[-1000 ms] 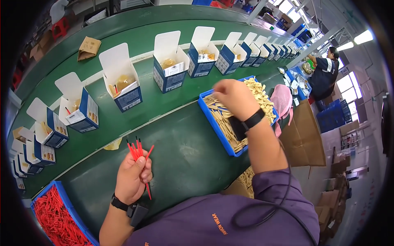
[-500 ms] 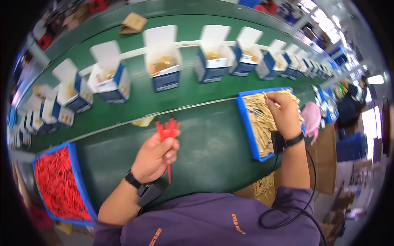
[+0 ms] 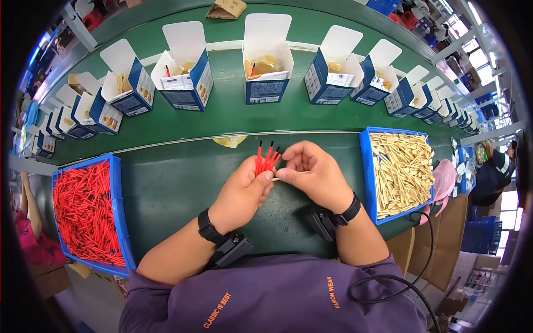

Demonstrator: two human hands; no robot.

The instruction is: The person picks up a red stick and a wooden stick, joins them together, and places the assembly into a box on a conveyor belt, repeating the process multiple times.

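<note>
My left hand (image 3: 237, 193) is closed around a small bunch of thin red brushes (image 3: 265, 161) whose black tips point up and away. Close on its right, my right hand (image 3: 319, 176) pinches a pale wooden stick (image 3: 276, 179). One end of that stick reaches the left fingertips; the rest is hidden by my fingers. To the left lies a blue tray (image 3: 118, 208) heaped with red brushes (image 3: 86, 211). A second blue tray (image 3: 367, 175), on the right, is full of flat wooden sticks (image 3: 402, 172).
Beyond the work surface, a row of open blue-and-white boxes (image 3: 266, 91) stands on a green belt (image 3: 222, 119); some hold a red brush. A yellowish scrap (image 3: 230, 142) lies near the belt's edge. A pink cloth (image 3: 443, 180) hangs beside the right tray. A cable (image 3: 388, 282) loops by my right arm.
My right hand has come left from the wooden-stick tray to my left hand, bringing a stick. My left hand has turned the brushes black tips upward. The view has shifted.
</note>
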